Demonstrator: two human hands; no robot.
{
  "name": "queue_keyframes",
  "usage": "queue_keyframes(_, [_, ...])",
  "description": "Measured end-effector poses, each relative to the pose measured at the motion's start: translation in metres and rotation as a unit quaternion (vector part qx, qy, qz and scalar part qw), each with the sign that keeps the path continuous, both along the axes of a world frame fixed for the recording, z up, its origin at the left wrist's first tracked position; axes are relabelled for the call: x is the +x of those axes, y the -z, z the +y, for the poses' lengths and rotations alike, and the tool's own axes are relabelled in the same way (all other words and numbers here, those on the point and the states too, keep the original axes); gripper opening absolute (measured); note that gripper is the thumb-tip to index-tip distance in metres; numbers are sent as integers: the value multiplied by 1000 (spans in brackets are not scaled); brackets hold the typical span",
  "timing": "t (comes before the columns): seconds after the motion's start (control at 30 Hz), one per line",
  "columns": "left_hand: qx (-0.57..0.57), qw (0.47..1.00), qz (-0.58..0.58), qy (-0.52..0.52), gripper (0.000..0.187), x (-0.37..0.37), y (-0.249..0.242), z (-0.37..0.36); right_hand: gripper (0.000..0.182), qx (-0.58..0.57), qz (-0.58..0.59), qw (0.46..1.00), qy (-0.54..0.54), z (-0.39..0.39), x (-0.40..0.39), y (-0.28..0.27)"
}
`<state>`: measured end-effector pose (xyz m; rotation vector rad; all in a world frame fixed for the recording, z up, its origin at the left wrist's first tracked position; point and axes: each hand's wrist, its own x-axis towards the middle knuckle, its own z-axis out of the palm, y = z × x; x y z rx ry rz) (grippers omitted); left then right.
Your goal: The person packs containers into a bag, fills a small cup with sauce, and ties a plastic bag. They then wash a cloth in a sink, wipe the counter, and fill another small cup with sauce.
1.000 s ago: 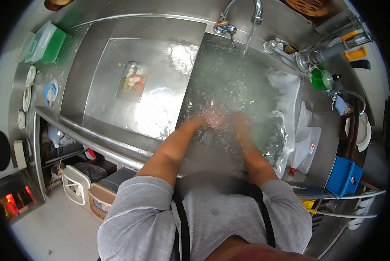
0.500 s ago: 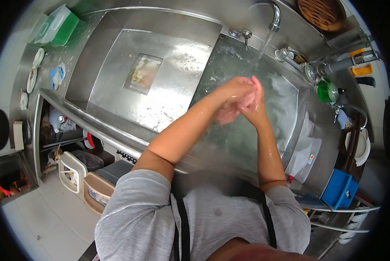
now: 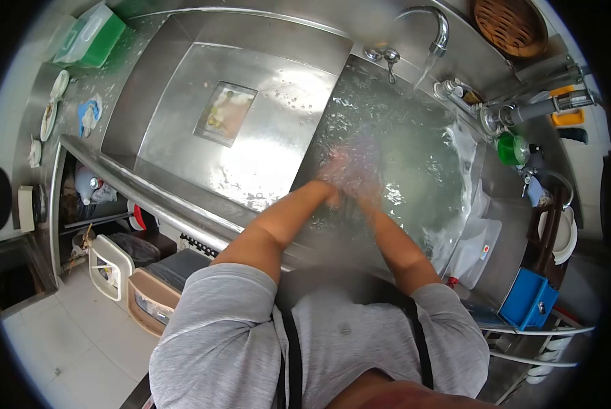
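Left hand (image 3: 335, 167) and right hand (image 3: 367, 183) churn underwater in the sink (image 3: 481, 155); their grip, open or holding, I can't tell. Scraps (image 3: 228, 109) show in the drain (image 3: 243, 129), left.

Bright, fairly even light fills the room; I see white glare on the steel basin (image 3: 278, 136) toward its near right corner, and glints across the water (image 3: 414, 143). Submerged hands (image 3: 337, 163) blur; the far rim (image 3: 251, 16) bows toward blackened corners.
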<state>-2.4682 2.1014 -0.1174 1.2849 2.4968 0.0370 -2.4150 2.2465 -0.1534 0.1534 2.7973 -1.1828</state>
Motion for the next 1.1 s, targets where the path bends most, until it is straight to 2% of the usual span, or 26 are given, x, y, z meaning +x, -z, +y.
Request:
queue_keyframes(0.03, [1, 1000, 2, -16, 65, 1, 6, 0, 44, -46, -55, 997, 11, 0, 2, -6])
queue_keyframes(0.07, [-15, 999, -34, 12, 67, 0, -21, -4, 46, -247, -167, 953, 53, 0, -2, -38])
queue_keyframes(0.1, [-30, 996, -70, 39, 68, -1, -70, -10, 45, -328, -207, 920, 54, -1, -2, -46])
queue_keyframes(0.13, [-45, 991, -106, 67, 70, 0, -97, -14, 44, -400, -250, 880, 60, -1, -3, -53])
queue_keyframes(0.17, [-95, 962, -249, 57, 71, -5, -61, -8, 41, -365, -229, 902, 28, -1, -2, -43])
queue_keyframes(0.2, [-143, 910, -386, 45, 72, -15, 3, 4, 38, -330, -207, 921, -3, -2, -1, -32])
queue_keyframes(0.27, [-49, 888, -456, 29, 71, -17, 27, -3, 33, -258, -157, 951, -65, -6, -1, -10])
queue_keyframes(0.3, [92, 918, -386, 26, 70, -12, 10, -22, 31, -219, -129, 962, -96, -14, -6, -22])
queue_keyframes(0.33, [231, 923, -306, 23, 68, -6, -8, -36, 28, -225, -151, 962, -38, -21, -10, -35])
queue_keyframes(0.4, [161, 967, -189, -49, 59, 9, -61, -46, 22, -233, -196, 949, 78, -67, -18, -136])
queue_keyframes(0.43, [124, 980, -128, -85, 54, 12, -86, -52, 19, -341, -136, 925, 95, -79, -18, -153])
queue_keyframes(0.47, [227, 945, -193, -135, 52, 10, -107, -58, 16, -444, -72, 886, 110, -89, -19, -165])
queue_keyframes(0.5, [325, 892, -257, -182, 49, 7, -124, -64, 14, -540, -7, 832, 123, -96, -19, -179])
queue_keyframes(0.53, [417, 822, -318, -224, 48, 4, -138, -70, 15, -585, 0, 804, 103, -100, -20, -199])
queue_keyframes(0.6, [424, 750, -390, -326, 43, -9, -156, -84, 15, -670, 15, 740, 61, -110, -26, -231])
queue_keyframes(0.63, [426, 708, -422, -374, 41, -12, -164, -90, 16, -637, 51, 764, 87, -115, -34, -231])
queue_keyframes(0.73, [590, 646, -349, -335, 43, -10, -191, -107, 22, -527, 162, 818, 166, -131, -64, -212])
queue_keyframes(0.77, [608, 643, -325, -334, 43, -9, -193, -111, 28, -645, 59, 753, 115, -137, -66, -201])
queue_keyframes(0.83, [642, 633, -275, -332, 43, -7, -196, -120, 41, -816, -151, 558, -3, -151, -70, -185])
queue_keyframes(0.87, [646, 610, -342, -306, 47, -4, -202, -131, 54, -781, -158, 597, 98, -172, -54, -223])
queue_keyframes(0.9, [579, 711, -220, -334, 50, -6, -197, -141, 53, -798, -125, 586, 64, -180, -57, -223])
queue_keyframes(0.93, [493, 790, -92, -353, 53, -10, -185, -153, 52, -814, -93, 573, 31, -186, -61, -222])
queue_keyframes(0.97, [393, 843, 39, -365, 56, -10, -185, -165, 52, -827, -62, 559, -3, -192, -64, -222])
queue_keyframes(1.0, [337, 851, 38, -400, 68, -11, -187, -181, 37, -827, -85, 555, -37, -199, -71, -225])
queue_keyframes(1.1, [329, 835, -2, -441, 75, -21, -180, -232, 25, -678, -3, 735, -11, -226, -89, -233])
